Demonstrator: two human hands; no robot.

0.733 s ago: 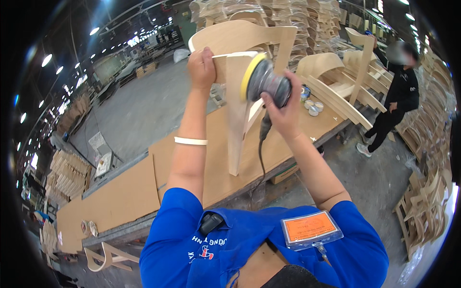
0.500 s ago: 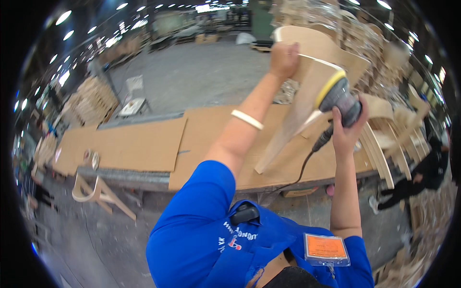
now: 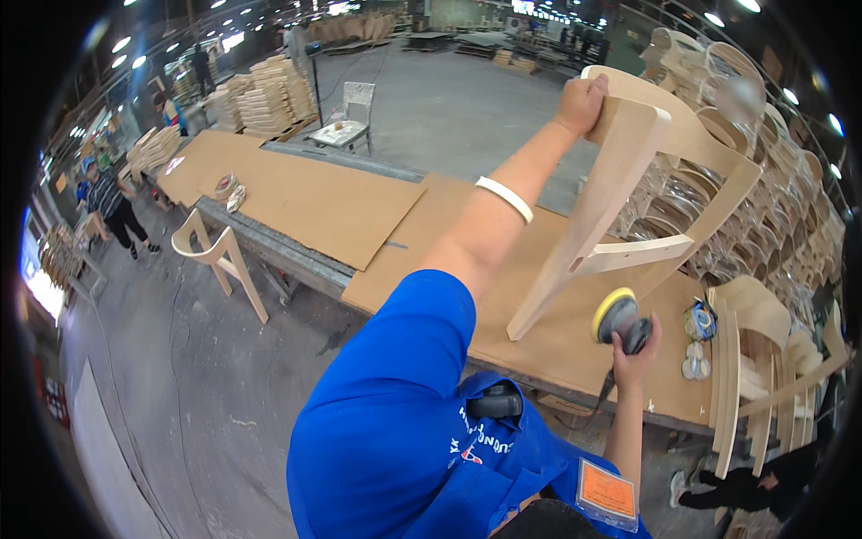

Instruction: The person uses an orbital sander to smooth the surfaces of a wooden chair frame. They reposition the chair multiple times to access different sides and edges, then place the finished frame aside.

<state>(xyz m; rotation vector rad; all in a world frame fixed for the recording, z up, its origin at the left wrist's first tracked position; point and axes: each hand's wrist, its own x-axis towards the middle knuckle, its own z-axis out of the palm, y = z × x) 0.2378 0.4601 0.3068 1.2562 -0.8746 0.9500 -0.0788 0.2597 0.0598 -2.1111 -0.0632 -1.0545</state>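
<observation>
My left hand (image 3: 584,106) is closed on the top curved rail of a pale wooden chair frame (image 3: 618,171). The frame stands tilted over the cardboard-covered bench, showing its legs and a crossbar (image 3: 636,255) between them. Lower down, my right hand (image 3: 636,356) is wrapped round a grey-and-black orbital sander (image 3: 623,322) with a yellow pad edge. Its pad faces up and left, apart from the frame, near the lower part of the legs. A dark cord hangs from the sander toward the bench's near edge.
Cardboard (image 3: 314,202) covers the long bench. At its right end lie a blue-patterned roundish item (image 3: 699,321) and several wooden chair frames (image 3: 750,332). More frames are stacked behind. Another frame (image 3: 224,256) stands on the floor at left. A person (image 3: 115,207) stands far left; someone in dark clothes is at lower right.
The sander has come down off the chair leg and away from the frame. The chair frame has been turned, so its crossbar and second leg now show. My view has shifted too.
</observation>
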